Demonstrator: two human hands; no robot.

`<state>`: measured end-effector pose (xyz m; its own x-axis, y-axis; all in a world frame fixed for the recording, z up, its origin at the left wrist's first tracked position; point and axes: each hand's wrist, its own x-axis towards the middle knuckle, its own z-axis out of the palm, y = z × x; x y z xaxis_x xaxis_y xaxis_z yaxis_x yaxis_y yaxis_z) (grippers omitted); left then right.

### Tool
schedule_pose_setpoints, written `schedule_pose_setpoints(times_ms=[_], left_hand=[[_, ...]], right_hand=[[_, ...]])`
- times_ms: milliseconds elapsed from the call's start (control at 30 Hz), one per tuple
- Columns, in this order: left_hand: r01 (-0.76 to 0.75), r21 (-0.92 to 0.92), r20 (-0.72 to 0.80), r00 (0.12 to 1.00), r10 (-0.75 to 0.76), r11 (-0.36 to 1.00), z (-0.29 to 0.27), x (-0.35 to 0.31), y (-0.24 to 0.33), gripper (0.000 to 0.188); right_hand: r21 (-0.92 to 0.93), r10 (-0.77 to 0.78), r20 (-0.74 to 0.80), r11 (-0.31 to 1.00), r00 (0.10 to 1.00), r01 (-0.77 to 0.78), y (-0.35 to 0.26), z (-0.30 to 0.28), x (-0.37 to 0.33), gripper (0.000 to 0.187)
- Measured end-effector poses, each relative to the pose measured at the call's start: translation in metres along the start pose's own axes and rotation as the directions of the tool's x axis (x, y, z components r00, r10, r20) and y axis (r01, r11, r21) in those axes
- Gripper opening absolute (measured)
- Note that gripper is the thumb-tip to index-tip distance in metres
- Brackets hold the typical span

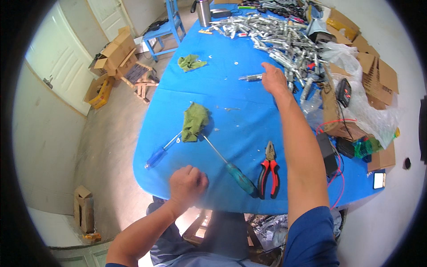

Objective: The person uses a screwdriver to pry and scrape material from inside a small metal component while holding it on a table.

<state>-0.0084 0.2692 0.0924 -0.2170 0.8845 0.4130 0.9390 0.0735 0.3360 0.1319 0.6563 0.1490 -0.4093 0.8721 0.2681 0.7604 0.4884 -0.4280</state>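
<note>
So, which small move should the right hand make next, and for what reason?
Probably the right hand should secure the slim silvery tube before any lift: one end of it meets the hand, the grip itself is hidden from view, and the pile of similar pieces lies close by, where it might snag.

A sideways lane is left over the blue, creased tabletop [175,86] between the crumpled olive-green cloth [195,121] and the smaller green cloth [191,63] beyond it, closed rightward by the right hand [273,79]. Farther right, passage is blocked by the heap of slim silvery tubes [284,42] and the brown cardboard box [330,100]. Nearer, the way is obstructed by the blue-handled screwdriver [156,157], the teal-handled screwdriver [240,178] and the red-and-black pliers [264,172] (a narrowing gap is left between the last two).
</note>
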Motion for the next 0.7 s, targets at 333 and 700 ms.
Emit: schedule_pose_setpoints(times_ms=[333, 700], left_hand=[[0.014, -0.042, 0.014, 1.0, -0.014, 0.999, 0.0, -0.001, 0.006, 0.021], [0.012, -0.143, -0.053, 0.998, -0.019, 0.99, -0.002, -0.01, -0.004, 0.024]], right_hand=[[-0.055, -0.139, -0.053, 0.989, 0.989, 0.136, 0.014, 0.018, 0.009, 0.029], [0.295, -0.427, 0.2, 0.884, 0.882, 0.362, -0.027, -0.05, -0.189, 0.026]])
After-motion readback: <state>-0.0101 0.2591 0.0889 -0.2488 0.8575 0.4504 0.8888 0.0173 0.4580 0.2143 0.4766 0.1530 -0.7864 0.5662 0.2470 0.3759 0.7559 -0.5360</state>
